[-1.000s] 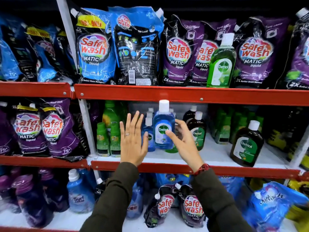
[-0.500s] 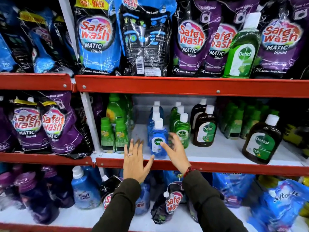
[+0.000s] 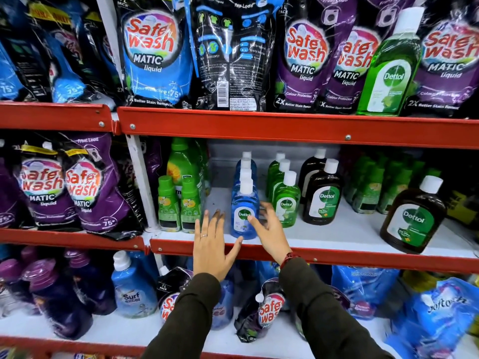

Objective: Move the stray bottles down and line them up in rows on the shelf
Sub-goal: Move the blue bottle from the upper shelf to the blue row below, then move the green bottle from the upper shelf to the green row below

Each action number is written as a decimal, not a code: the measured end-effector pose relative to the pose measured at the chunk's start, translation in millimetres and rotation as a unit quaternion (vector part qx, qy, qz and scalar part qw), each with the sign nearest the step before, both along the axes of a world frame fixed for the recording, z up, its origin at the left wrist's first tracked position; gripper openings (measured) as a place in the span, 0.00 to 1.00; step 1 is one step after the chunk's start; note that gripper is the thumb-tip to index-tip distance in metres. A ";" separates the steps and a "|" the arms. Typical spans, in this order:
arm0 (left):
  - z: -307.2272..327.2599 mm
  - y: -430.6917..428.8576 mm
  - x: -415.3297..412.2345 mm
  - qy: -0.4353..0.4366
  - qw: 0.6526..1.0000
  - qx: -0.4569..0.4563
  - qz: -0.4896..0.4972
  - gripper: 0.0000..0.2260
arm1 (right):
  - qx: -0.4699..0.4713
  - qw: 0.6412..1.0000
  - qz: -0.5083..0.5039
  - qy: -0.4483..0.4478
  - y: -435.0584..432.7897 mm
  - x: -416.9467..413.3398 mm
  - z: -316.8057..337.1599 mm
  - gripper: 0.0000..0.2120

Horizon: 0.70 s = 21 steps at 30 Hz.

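Note:
A row of blue Dettol bottles (image 3: 243,213) runs front to back on the white middle shelf (image 3: 337,237). My left hand (image 3: 211,246) is open just left of the front blue bottle, thumb near its base. My right hand (image 3: 269,229) is open on its right side, thumb on the label, fingers spread. A row of small green Dettol bottles (image 3: 286,203) and two brown Dettol bottles (image 3: 322,195) stand to the right. A large green Dettol bottle (image 3: 391,71) stands alone on the top shelf among detergent pouches. A bigger brown Dettol bottle (image 3: 413,221) stands apart at the front right.
Small green-capped bottles (image 3: 178,206) stand left of my hands beside a white upright post (image 3: 141,185). Safe Wash pouches (image 3: 153,55) fill the top shelf. Red shelf lips (image 3: 259,125) edge each level. Detergent bottles and pouches crowd the bottom shelf.
The blue bottle held up a second ago now stands at the front of the blue row. Both hands have come down beside it, fingers loosened. The view has moved closer and lower.

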<state>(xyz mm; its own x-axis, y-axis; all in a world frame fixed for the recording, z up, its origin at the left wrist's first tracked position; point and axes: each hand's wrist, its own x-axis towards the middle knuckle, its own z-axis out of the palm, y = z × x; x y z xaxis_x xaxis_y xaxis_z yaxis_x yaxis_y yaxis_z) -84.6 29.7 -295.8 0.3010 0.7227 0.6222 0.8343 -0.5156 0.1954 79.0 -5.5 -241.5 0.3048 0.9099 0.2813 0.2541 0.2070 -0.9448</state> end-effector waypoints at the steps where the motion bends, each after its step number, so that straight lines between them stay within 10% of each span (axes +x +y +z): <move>1: -0.4 -0.1 0.1 0.000 1.000 0.001 0.001 0.37 | -0.002 1.000 -0.002 -0.006 -1.0 -0.3 0.1 0.20; 21: 72.6 -51.9 72.6 -0.144 0.976 0.114 -0.114 0.26 | 0.152 0.883 -0.271 -0.351 -78.4 50.9 39.7 0.19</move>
<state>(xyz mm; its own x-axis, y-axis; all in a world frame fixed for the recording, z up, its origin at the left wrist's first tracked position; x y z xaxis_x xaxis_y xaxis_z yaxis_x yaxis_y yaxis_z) -12.0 -22.2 -223.1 0.2263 0.4913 0.8411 0.6207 -0.7382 0.2642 129.9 -83.9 -201.8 0.3255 0.5344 0.7800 0.8951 0.0918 -0.4364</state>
